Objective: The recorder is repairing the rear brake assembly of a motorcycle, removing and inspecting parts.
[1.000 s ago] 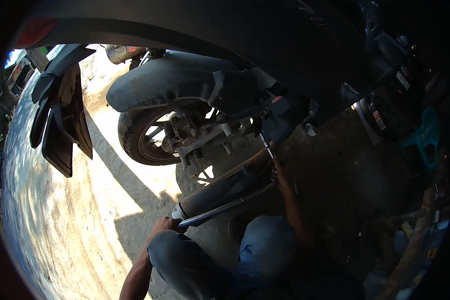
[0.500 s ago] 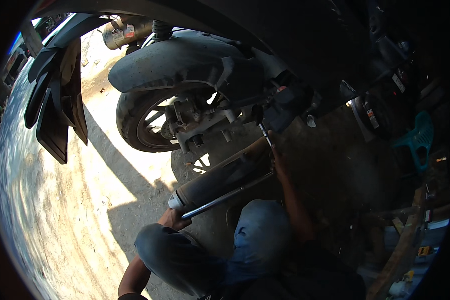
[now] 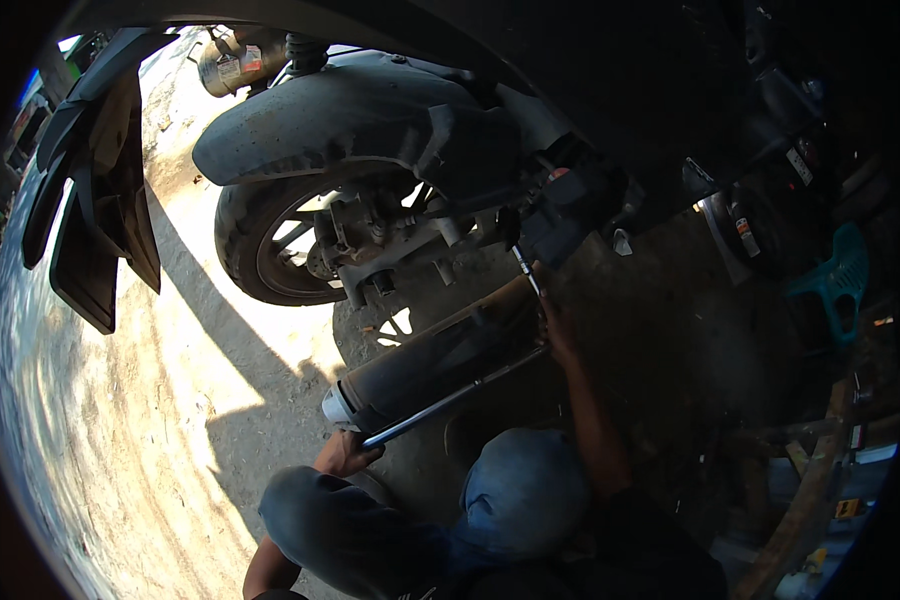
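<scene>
A long chrome wrench handle (image 3: 435, 406) runs slantwise in front of my knees. My left hand (image 3: 344, 454) is closed around its near left end. At its other end my right hand (image 3: 557, 326) is closed around the joint with a chrome extension bar (image 3: 527, 270); shade hides part of the fingers. The extension points up into the dark underside of a scooter, where its tip is hidden. Just beyond the handle lies a dark exhaust muffler (image 3: 420, 365) with a silver end cap (image 3: 338, 406), low over the ground.
Past the muffler stand the scooter's rear wheel (image 3: 238, 250) and dusty mudguard (image 3: 300, 125). A dark tail piece (image 3: 100, 215) hangs at the left. A teal plastic stool (image 3: 843, 285) and a wooden plank (image 3: 810, 500) are at the right, in shade.
The scooter's rear has shifted slightly left in the picture. My left hand and the handle's near end sit a little lower, toward me. Both hands keep their grip.
</scene>
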A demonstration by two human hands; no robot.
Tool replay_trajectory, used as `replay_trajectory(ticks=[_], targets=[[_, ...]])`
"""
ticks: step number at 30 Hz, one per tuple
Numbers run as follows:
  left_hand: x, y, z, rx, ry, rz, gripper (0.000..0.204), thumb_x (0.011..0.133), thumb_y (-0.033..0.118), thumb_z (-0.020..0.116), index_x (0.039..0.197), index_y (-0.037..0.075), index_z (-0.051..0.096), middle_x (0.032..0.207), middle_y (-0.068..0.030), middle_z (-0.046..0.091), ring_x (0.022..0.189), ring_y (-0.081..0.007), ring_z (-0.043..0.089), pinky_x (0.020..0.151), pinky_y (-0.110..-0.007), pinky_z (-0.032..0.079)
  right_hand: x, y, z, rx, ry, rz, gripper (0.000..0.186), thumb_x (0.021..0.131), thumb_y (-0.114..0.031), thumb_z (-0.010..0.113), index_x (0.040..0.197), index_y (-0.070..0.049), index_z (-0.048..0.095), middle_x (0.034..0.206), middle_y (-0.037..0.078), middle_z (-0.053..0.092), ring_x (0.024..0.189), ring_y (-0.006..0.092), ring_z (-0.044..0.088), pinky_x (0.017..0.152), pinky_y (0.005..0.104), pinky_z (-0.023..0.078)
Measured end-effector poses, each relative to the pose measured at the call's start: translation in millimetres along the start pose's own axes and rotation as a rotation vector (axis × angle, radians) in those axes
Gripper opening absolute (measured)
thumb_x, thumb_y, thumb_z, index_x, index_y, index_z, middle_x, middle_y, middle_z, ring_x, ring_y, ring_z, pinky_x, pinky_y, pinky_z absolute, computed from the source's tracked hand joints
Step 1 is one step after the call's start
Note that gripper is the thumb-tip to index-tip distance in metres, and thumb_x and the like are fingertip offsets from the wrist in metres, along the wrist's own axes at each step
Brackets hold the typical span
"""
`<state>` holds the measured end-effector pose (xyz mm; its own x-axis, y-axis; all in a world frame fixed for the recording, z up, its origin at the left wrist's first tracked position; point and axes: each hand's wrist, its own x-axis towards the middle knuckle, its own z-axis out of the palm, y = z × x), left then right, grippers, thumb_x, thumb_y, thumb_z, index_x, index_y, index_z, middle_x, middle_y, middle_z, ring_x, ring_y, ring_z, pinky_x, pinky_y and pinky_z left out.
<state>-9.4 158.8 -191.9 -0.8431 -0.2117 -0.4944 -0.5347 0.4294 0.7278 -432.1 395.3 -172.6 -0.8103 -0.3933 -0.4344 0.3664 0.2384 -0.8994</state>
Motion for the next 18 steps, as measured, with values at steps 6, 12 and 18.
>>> replay_trajectory(ticks=[6, 12, 18], targets=[[-43, 67, -58, 0.118, -0.018, 0.015, 0.031, 0.083, 0.027, 0.070, 0.100, 0.002, 0.070, 0.089, -0.0193, 0.070, 0.084, -0.0348, 0.068, 0.073, -0.044, 0.052, -11, -11, 2, -0.035, -0.014, 0.060, 0.049, 0.093, -0.058, 0.061, 0.073, -0.015, 0.049, 0.055, -0.008, 0.034, 0.042, 0.0054, 0.034, 0.040, 0.0262, 0.031], [-46, 73, -90, 0.424, 0.118, 0.198, 0.021, 0.078, 0.030, 0.074, 0.086, 0.011, 0.074, 0.072, -0.0136, 0.069, 0.068, -0.0360, 0.068, 0.063, -0.045, 0.054, -49, 29, -15, 0.165, -0.011, 0.150, 0.048, 0.093, -0.058, 0.061, 0.074, -0.016, 0.047, 0.054, -0.008, 0.031, 0.043, 0.0055, 0.033, 0.040, 0.0254, 0.030], [-67, 103, -141, 0.570, 0.149, 0.228, 0.018, 0.066, 0.022, 0.078, 0.072, 0.011, 0.065, 0.061, -0.0074, 0.063, 0.058, -0.0319, 0.064, 0.054, -0.041, 0.049, -155, -22, -5, 0.341, 0.079, 0.150, 0.046, 0.099, -0.054, 0.052, 0.075, -0.016, 0.043, 0.053, -0.007, 0.028, 0.042, 0.0058, 0.029, 0.039, 0.0250, 0.027]])
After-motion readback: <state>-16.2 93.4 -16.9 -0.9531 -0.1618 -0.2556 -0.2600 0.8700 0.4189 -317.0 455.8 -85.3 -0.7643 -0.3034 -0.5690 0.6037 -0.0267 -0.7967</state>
